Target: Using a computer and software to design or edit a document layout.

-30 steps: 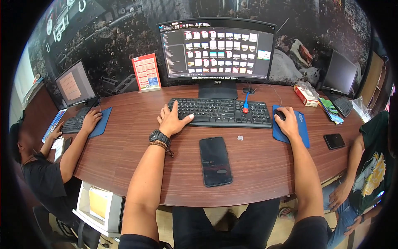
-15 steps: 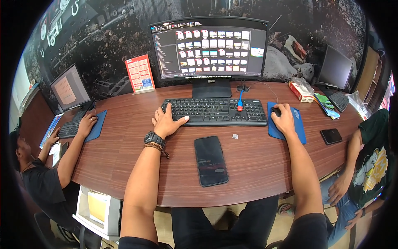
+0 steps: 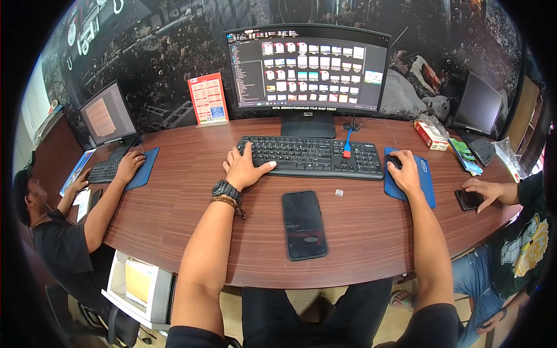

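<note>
My left hand (image 3: 245, 168) rests with fingers spread on the left end of a black keyboard (image 3: 313, 167), its thumb stretched along the front edge. Under my right hand (image 3: 408, 174) is a dark computer mouse (image 3: 395, 160), mostly covered by the palm and fingers, on a blue mouse pad (image 3: 427, 188). Behind the keyboard stands a wide curved monitor (image 3: 313, 75) with rows of file thumbnails. A blue cable with a red plug (image 3: 347, 153) lies across the keyboard's right part. Nearer to me are a black smartphone (image 3: 305, 225), face up, and a small grey square piece (image 3: 339, 192).
A red desk calendar (image 3: 208, 98) stands left of the monitor. At left a person (image 3: 64, 232) works at another computer. At right a person's hand (image 3: 486, 191) touches a dark phone (image 3: 467, 200). A red and white box (image 3: 431, 136) sits before another monitor (image 3: 479, 104).
The person at right has brought a hand up from the lap onto the phone there. The whole view has shifted slightly; my hands stay on the keyboard and mouse.
</note>
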Demonstrator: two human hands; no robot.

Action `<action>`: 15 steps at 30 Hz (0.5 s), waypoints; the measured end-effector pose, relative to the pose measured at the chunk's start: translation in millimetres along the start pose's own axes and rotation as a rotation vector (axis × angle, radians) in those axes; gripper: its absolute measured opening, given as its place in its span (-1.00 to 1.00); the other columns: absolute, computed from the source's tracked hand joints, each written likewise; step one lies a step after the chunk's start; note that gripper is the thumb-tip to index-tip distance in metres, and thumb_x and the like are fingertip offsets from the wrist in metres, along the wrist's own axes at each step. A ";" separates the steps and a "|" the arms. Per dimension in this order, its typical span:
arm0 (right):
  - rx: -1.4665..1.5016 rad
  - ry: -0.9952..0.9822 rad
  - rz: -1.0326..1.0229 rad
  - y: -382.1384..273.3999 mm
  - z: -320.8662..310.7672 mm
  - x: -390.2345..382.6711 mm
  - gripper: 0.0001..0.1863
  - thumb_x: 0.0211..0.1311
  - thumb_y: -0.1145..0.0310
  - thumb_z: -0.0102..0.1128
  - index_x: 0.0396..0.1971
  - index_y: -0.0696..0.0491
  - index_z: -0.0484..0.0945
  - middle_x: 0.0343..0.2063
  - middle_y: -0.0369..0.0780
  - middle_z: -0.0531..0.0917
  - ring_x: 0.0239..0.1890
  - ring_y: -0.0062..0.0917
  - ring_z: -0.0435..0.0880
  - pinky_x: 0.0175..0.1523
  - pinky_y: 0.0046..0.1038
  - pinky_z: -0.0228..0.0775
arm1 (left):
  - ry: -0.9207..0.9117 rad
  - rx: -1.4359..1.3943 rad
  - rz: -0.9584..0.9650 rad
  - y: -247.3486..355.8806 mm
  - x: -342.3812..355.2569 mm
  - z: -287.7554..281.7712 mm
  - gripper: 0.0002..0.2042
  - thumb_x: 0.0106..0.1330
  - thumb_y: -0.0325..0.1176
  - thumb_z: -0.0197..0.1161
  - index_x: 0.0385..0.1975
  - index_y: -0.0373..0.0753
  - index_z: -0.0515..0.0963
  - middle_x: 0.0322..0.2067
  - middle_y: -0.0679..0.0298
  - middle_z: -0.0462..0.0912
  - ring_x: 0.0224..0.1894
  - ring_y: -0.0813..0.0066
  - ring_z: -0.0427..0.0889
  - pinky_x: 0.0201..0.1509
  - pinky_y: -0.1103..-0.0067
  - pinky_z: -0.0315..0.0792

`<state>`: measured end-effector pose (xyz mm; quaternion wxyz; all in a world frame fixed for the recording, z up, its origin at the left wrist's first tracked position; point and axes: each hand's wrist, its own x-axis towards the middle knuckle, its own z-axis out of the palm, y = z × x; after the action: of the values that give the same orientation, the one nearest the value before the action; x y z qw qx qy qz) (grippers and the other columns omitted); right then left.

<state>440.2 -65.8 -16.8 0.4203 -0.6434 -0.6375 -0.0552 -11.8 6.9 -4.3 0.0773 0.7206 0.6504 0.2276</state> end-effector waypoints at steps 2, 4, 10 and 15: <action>-0.005 0.005 0.010 0.3 0.7 0.3 -0.66 0.11 0.32 0.24 -0.09 0.08 0.63 -0.07 -0.08 0.56 0.03 -0.13 0.58 0.14 -0.23 0.45 | 0.005 0.002 0.001 -1.1 0.2 0.7 0.09 0.03 0.40 0.33 0.45 -0.25 0.12 0.35 -0.31 0.09 0.45 -0.26 -0.02 0.43 -0.08 -0.12; -0.010 0.008 0.014 0.9 0.9 0.3 -0.66 0.11 0.32 0.24 -0.10 0.08 0.63 -0.07 -0.08 0.56 0.03 -0.12 0.59 0.14 -0.24 0.45 | 0.007 0.007 -0.001 -0.5 0.1 1.2 0.09 0.03 0.39 0.33 0.44 -0.26 0.13 0.35 -0.31 0.10 0.45 -0.26 0.00 0.43 -0.08 -0.11; -0.038 -0.027 0.058 -1.1 -1.0 0.9 -0.60 0.09 0.24 0.30 -0.06 0.05 0.62 0.01 -0.09 0.53 0.08 -0.13 0.55 0.16 -0.21 0.42 | 0.000 0.002 -0.001 -0.3 -0.3 0.4 0.08 0.04 0.39 0.34 0.44 -0.26 0.14 0.35 -0.31 0.10 0.45 -0.26 -0.01 0.43 -0.09 -0.12; -0.214 0.041 -0.069 -18.1 -3.9 -1.6 -0.48 0.07 0.11 0.35 0.06 -0.05 0.58 0.12 -0.13 0.46 0.20 -0.13 0.44 0.24 -0.15 0.34 | 0.000 0.009 -0.006 0.0 0.4 -0.6 0.09 0.04 0.40 0.32 0.45 -0.26 0.13 0.36 -0.30 0.10 0.45 -0.25 0.00 0.44 -0.06 -0.10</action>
<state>426.0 -72.3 -6.8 0.3599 -0.6612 -0.6408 -0.1506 -12.0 7.2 -3.7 0.0746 0.7188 0.6538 0.2244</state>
